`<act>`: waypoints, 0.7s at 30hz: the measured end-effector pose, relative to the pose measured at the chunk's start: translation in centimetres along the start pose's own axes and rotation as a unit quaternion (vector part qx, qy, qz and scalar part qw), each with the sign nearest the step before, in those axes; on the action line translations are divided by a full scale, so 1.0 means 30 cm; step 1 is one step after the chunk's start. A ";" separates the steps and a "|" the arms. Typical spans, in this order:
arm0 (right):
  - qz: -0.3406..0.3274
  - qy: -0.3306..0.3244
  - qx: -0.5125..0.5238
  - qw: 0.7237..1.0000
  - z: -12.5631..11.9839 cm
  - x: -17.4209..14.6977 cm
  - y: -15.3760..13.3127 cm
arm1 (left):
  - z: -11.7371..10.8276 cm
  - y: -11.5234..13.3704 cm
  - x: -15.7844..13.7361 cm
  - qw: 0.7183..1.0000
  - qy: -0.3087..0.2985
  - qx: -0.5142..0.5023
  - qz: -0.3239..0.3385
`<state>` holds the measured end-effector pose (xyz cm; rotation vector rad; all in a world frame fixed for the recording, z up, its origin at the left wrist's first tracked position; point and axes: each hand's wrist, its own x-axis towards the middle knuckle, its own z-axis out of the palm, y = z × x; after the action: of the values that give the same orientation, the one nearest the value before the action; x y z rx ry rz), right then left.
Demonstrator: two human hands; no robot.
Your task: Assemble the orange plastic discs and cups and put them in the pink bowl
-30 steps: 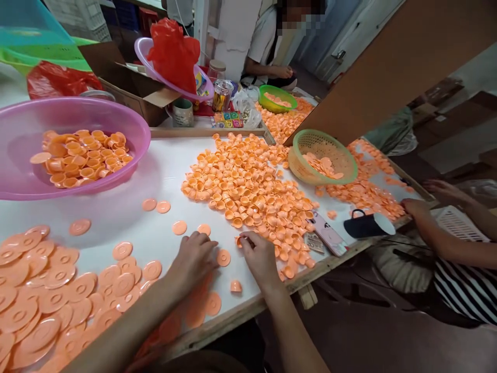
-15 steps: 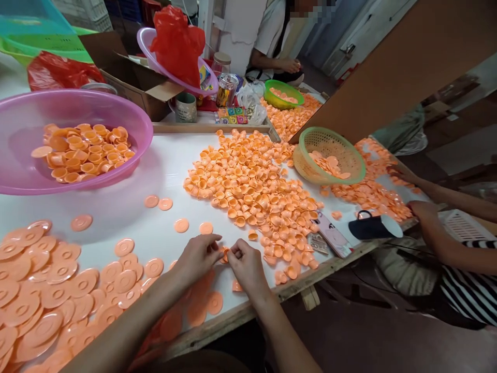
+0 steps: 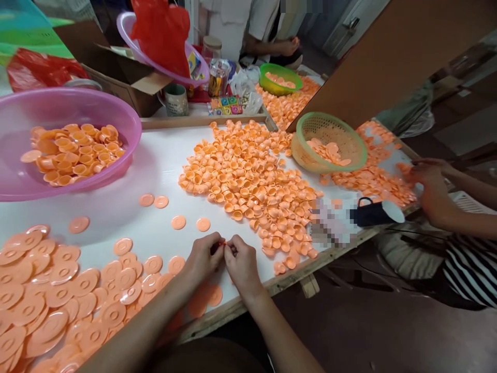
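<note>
At the near side of the white table, my left hand and my right hand meet fingertip to fingertip. Both are closed in a pinch on a small orange plastic piece, which the fingers mostly cover, so its shape is unclear. Just beyond my hands spreads a heap of small orange toy cups. Two loose orange toy saucers lie close by, the nearer one just past my fingertips. Many more saucers overlap to the left of my left forearm.
A pink basin of orange cups stands at left. A yellow-green basket holds orange pieces behind the heap. A dark mug lies on its side by the wooden edge. A co-worker's hands are at right; another person sits beyond.
My hands have drawn closer together and moved slightly up and away from me, covering more of the orange piece. The co-worker's hands at right have come together. The view has shifted slightly.
</note>
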<state>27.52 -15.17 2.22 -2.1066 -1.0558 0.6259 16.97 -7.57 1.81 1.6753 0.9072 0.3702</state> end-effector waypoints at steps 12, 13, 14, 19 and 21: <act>-0.052 0.021 0.160 0.986 -0.011 -0.099 -0.002 | -0.036 0.010 -0.103 0.994 0.098 -0.016 0.056; -0.056 0.027 0.168 0.984 -0.006 -0.121 -0.004 | -0.050 0.014 -0.124 0.994 0.082 -0.038 0.057; -0.063 0.030 0.170 0.983 -0.002 -0.138 -0.008 | -0.064 0.019 -0.144 0.994 0.067 -0.061 0.055; -0.109 0.060 0.139 0.982 -0.016 -0.163 -0.061 | -0.120 0.033 -0.202 0.988 0.047 -0.141 0.050; -0.140 0.053 0.131 0.980 -0.035 -0.155 -0.083 | -0.135 0.033 -0.208 0.984 0.035 -0.170 0.046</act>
<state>24.41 -18.29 5.29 -1.7078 -1.1183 0.4786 10.58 -9.40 5.31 1.3982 0.7699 0.6138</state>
